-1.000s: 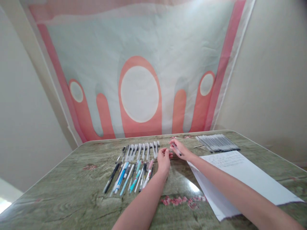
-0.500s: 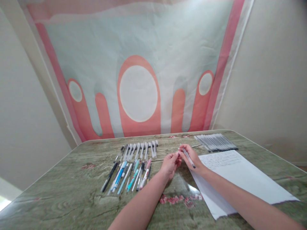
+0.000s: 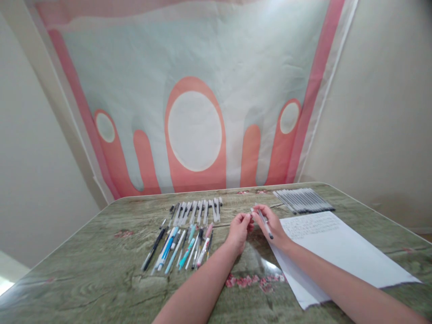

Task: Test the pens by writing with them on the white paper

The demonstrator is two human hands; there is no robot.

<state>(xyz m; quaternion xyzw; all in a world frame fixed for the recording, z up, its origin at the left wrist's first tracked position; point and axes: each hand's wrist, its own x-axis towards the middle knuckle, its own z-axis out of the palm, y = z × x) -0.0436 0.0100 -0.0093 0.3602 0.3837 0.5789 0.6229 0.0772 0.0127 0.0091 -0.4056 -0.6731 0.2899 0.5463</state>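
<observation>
Between thumb and fingers of my right hand (image 3: 270,225) lies a clear pen (image 3: 265,223) with a dark end that points back toward me. My left hand (image 3: 240,231) meets it at the fingertips, its fingers pinched together. Whatever the left fingers pinch is too small to make out. Under my right wrist is the left edge of a white sheet of paper (image 3: 340,252), with lines of handwriting across its top. To the left of my left hand lie mixed coloured pens (image 3: 184,252) in a loose row.
Behind the coloured pens is a row of whitish pen parts (image 3: 199,211) with dark clips. A neat row of clear pens (image 3: 303,200) with dark ends lies at the back right. The wood-patterned table (image 3: 94,265) ends at a wall with a printed hanging (image 3: 232,54).
My hands stay together in nearly the same place. The pen in my right hand has tilted a little, its dark end slightly lower. The left fingers have shifted slightly.
</observation>
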